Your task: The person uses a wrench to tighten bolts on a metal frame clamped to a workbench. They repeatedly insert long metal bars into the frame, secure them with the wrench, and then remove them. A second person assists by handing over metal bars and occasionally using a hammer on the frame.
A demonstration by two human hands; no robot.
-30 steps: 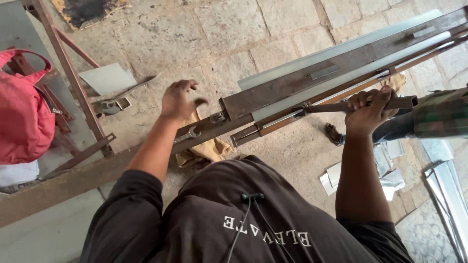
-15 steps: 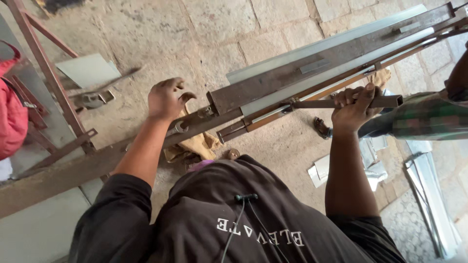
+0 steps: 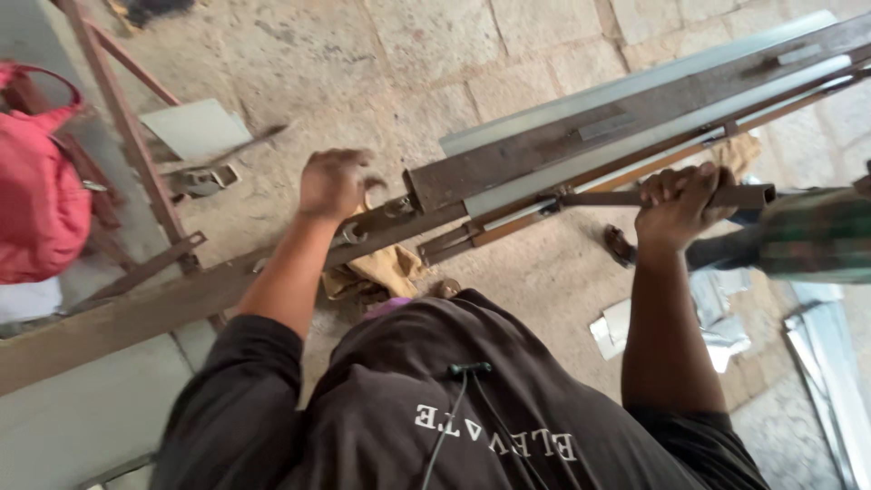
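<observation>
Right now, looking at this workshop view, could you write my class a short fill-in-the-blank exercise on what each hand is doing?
1. The right hand grips a dark metal ____.
2. The left hand rests on the long rusty ____.
3. The bag hanging at the left edge is ____.
4. The floor is paved with ____ slabs.

Missing words: handle; beam; red; stone

Dark brown tee (image 3: 454, 408), sleeves pushed above elbows; pale chest lettering; thin black clip-on mic cable (image 3: 449, 413) down shirt front.
</observation>
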